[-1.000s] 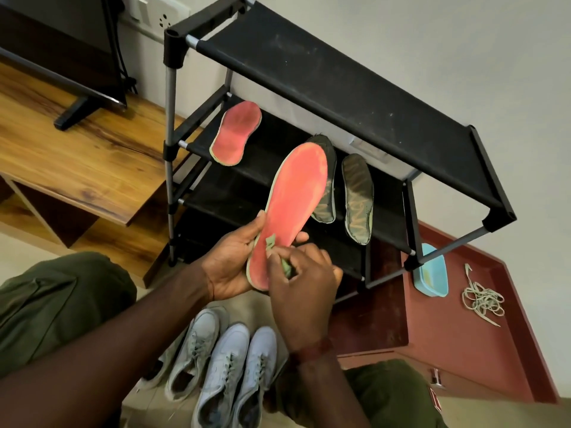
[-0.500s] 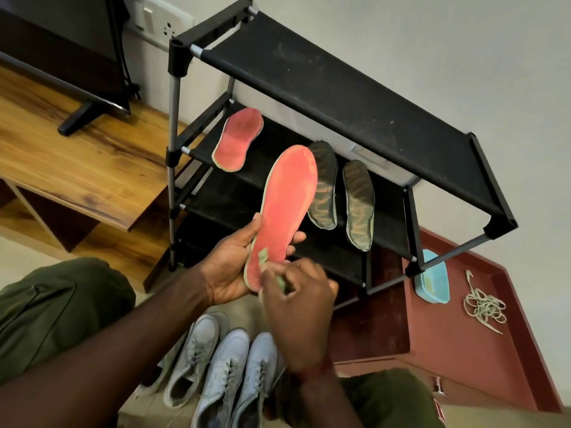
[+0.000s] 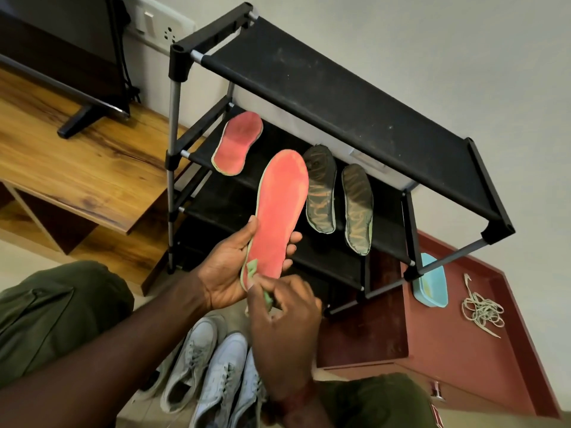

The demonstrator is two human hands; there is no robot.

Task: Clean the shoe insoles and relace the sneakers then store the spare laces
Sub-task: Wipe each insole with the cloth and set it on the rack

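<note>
Firmly, the left hand (image 3: pixel 225 273) curls round one red insole (image 3: pixel 278 208); the right hand (image 3: pixel 285 319) pinches one green cloth (image 3: pixel 254 268) at its heel; three spare insoles (image 3: pixel 321 189) lie beyond.

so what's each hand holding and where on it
The left hand grips the red insole by its lower, heel end. The right hand pinches a small green cloth against that end.

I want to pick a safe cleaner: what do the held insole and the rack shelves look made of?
Insole: probably foam under a matte red fabric top, going by its pale green edge and worn patches. Shelves: seemingly black fabric, matte and dust-speckled, stretched between grey metal tubes.
</note>
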